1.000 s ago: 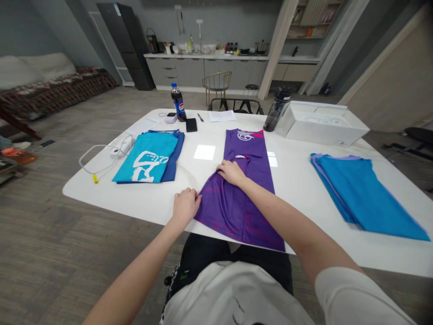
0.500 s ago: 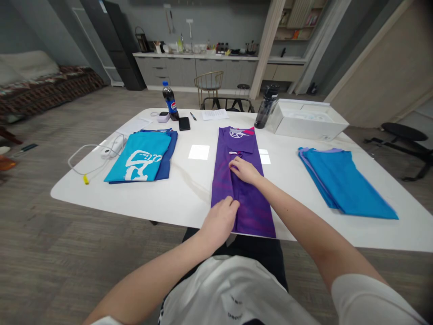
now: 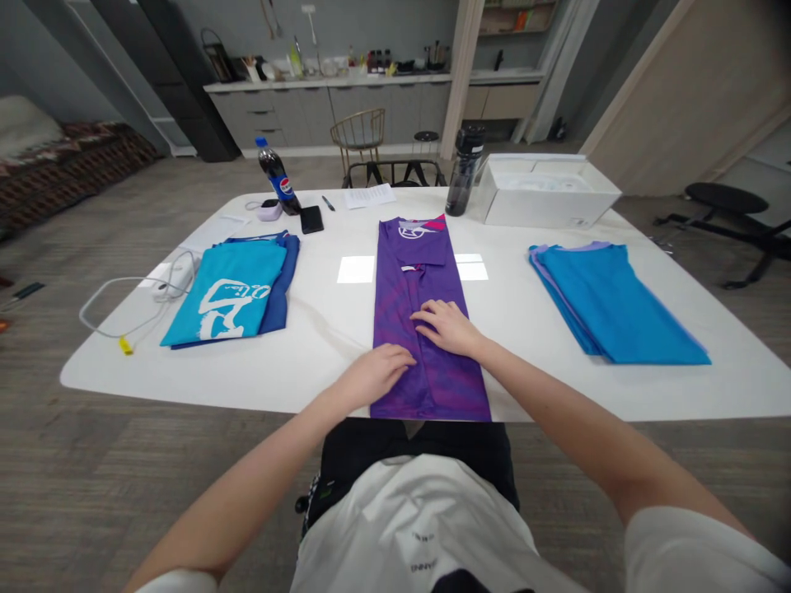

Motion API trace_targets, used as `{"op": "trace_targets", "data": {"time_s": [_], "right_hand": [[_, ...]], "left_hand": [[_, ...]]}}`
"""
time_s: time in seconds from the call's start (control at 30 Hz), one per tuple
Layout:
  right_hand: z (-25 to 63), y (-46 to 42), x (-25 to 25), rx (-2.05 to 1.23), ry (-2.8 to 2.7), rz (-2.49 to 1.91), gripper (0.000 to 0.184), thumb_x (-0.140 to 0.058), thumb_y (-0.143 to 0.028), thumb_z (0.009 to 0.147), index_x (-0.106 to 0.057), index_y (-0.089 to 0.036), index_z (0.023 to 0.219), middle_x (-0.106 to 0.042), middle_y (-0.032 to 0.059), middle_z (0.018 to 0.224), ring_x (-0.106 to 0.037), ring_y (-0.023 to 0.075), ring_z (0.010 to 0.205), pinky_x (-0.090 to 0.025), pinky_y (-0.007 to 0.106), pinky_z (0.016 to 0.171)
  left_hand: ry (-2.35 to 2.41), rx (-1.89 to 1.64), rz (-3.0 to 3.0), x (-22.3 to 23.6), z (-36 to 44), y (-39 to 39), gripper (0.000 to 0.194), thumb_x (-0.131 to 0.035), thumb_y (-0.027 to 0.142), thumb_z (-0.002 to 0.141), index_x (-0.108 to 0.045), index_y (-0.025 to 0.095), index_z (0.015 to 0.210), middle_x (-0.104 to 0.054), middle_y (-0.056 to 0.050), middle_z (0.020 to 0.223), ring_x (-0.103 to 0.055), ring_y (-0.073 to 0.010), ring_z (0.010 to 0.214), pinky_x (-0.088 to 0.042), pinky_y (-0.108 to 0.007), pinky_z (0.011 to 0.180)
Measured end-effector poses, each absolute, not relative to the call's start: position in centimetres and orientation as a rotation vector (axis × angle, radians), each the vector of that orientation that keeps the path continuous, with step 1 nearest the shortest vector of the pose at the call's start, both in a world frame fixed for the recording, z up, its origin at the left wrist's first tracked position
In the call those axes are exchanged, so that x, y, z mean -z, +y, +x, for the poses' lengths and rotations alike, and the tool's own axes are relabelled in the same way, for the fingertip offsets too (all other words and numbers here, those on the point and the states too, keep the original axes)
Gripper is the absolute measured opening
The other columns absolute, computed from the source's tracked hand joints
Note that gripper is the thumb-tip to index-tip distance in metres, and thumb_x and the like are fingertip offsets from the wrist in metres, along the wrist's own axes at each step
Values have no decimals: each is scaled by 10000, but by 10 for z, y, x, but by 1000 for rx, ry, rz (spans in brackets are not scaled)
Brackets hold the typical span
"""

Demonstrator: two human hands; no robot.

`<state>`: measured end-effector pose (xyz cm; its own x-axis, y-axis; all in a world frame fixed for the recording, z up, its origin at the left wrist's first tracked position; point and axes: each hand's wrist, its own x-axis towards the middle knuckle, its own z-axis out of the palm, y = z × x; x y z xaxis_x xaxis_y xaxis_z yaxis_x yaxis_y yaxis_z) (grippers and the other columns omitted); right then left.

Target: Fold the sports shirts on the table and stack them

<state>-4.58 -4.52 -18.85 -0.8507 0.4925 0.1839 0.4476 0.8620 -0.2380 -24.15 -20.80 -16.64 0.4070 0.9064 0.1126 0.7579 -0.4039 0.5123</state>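
A folded purple fabric shirt with a white emblem and pink trim (image 3: 396,309) lies lengthwise on the glossy white tabletop (image 3: 330,329), reaching its near edge, between a folded turquoise shirt with white lettering (image 3: 231,270) and a plain blue folded shirt (image 3: 618,305). The left hand (image 3: 376,372) and right hand (image 3: 450,328) rest on the purple cloth, each grip loosely open, fingers gently curved, clasping nothing.

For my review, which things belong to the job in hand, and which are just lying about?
Belonging: purple garment, under left hand and right hand; probably turquoise garment and blue garment too.

Apparently lying about: cola bottle, phone, pen, paper, dark flask, white box.
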Motion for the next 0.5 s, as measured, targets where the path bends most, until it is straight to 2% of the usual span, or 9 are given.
{"op": "trace_targets", "data": {"time_s": [0.1,0.2,0.37,0.5], "right_hand": [[-25,-59,191,-299,-2853,-609,344,-491,-379,1040,-649,-287,1332,-615,115,1343,-557,279,1205,-362,447,1003],[3,-71,188,-394,-2850,-515,335,-505,-291,1018,-665,-267,1312,-598,118,1392,-523,278,1295,-345,467,1061],[60,-87,178,-616,-2863,-509,340,-528,-91,892,-765,-269,1058,-652,87,1270,-575,253,1215,-393,442,1029],[90,-95,175,-716,-2919,-542,274,-551,-183,955,-760,-291,1096,-655,91,1227,-588,246,1165,-410,434,998]], "left_hand": [[1356,-425,2372,182,-271,-193,334,-454,154,1000,-729,213,1180,-686,-76,1327,-626,-204,1242,-501,-381,1107],[1236,-341,2423,188,-287,-196,433,-436,76,960,-706,227,1262,-627,-70,1433,-554,-211,1362,-431,-416,1190],[1029,-257,2420,186,-299,-222,640,-407,-39,856,-647,268,1364,-571,-23,1501,-445,-208,1461,-351,-426,1251],[1012,-288,2345,185,-300,-233,539,-428,51,947,-636,296,1380,-554,-18,1517,-430,-211,1472,-359,-424,1246]]}}
